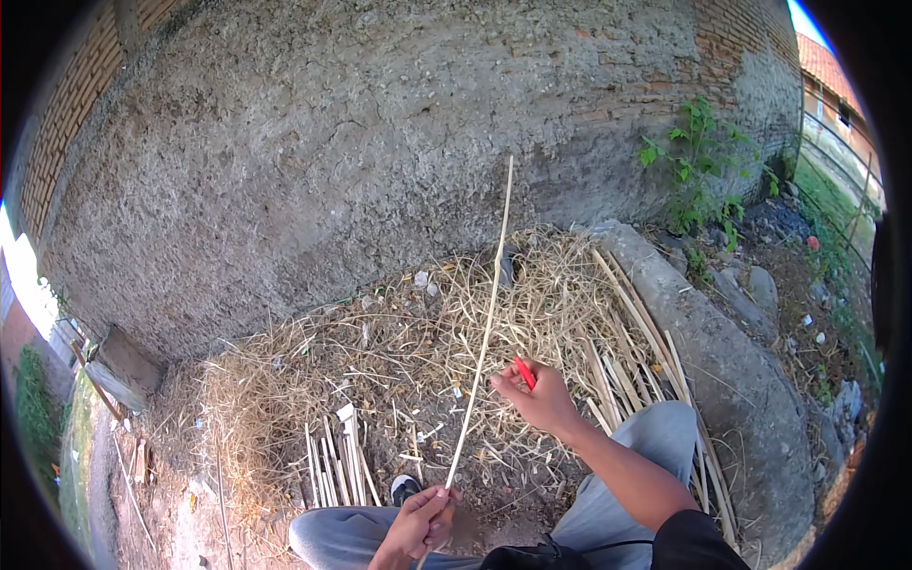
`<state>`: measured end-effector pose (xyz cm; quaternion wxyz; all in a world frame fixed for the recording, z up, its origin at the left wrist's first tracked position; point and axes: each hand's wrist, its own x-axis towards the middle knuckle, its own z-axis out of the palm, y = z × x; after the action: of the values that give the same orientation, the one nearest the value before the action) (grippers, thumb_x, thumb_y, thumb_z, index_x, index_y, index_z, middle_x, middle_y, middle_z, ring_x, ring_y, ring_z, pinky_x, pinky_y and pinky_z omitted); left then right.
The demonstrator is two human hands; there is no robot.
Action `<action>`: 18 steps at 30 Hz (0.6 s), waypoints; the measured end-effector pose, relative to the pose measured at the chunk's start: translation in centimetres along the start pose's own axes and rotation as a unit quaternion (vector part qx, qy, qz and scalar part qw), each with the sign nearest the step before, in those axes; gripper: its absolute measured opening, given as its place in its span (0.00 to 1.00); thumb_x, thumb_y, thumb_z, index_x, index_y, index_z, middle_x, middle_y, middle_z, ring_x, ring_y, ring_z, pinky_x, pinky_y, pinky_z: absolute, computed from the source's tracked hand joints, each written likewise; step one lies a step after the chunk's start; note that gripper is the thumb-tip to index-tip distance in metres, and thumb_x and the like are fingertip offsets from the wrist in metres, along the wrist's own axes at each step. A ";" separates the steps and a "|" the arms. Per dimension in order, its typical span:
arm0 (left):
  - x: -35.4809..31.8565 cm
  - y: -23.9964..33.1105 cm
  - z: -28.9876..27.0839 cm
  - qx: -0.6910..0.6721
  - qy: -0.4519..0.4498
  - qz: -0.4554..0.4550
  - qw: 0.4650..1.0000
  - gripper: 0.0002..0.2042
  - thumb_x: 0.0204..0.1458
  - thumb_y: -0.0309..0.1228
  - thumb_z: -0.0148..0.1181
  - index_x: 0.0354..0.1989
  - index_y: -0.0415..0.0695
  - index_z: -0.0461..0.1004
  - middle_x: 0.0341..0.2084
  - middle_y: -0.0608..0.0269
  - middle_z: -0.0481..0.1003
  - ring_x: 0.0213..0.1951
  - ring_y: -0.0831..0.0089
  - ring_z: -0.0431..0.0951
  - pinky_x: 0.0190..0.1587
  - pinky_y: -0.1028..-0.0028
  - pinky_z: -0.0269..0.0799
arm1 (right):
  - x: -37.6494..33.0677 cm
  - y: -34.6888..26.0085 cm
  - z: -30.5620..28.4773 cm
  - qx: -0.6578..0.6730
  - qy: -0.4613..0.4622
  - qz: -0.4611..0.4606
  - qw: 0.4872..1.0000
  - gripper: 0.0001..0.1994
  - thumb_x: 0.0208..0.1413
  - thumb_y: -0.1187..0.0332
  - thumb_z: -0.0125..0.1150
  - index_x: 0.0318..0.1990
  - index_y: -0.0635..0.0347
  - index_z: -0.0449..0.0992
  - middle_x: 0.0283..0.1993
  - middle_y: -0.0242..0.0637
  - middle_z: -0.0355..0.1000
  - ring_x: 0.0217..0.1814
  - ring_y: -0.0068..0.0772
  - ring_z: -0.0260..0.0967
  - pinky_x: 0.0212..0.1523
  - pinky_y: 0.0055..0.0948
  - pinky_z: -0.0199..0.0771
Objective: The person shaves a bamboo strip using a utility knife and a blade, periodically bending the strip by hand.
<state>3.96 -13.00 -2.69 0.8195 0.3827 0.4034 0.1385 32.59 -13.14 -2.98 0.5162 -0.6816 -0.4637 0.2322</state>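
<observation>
While it rose from the person's lap toward twelve o'clock, the long thin pale bamboo strip (pixel 484 323) stood nearly upright, its tip showing against the rough grey plastered wall (pixel 332 142). The left hand (pixel 418 522) gripped the strip's lower end, fingers curled tight around it. The right hand (pixel 541 397) sat higher, at about two o'clock from the left, its fingers closed around a small red-handled tool (pixel 523 372); whether the tool's tip touched the strip, I could not tell. Both hands were held above the person's grey-trousered knees (pixel 655 432), and a dark shoe (pixel 405 488) showed just beside the left hand at eleven o'clock. Beyond the hands lay a heap of dry straw-coloured shavings (pixel 399 342) spread over the ground. A small bundle of short split bamboo slats (pixel 334 465) lay at nine o'clock from the left hand, and longer split bamboo sticks (pixel 632 351) lay at three o'clock against a grey concrete kerb (pixel 741 380). A green leafy plant (pixel 698 161) grew at two o'clock by the wall.
</observation>
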 end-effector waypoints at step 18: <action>-0.2 -1.7 -2.8 0.122 -0.109 -0.015 0.986 0.19 0.69 0.40 0.40 0.53 0.37 0.69 0.16 0.67 0.66 0.15 0.83 0.61 0.18 0.81 0.55 | 1.4 -1.1 0.9 0.297 0.021 0.099 0.949 0.14 0.60 0.66 0.63 0.47 0.69 0.77 0.31 0.36 0.79 0.21 0.11 0.58 0.22 0.21 0.57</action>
<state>1.53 -12.77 -4.95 0.8077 0.4865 0.3315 0.0336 32.06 -11.44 -2.08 0.6797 -0.5445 -0.2929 0.3947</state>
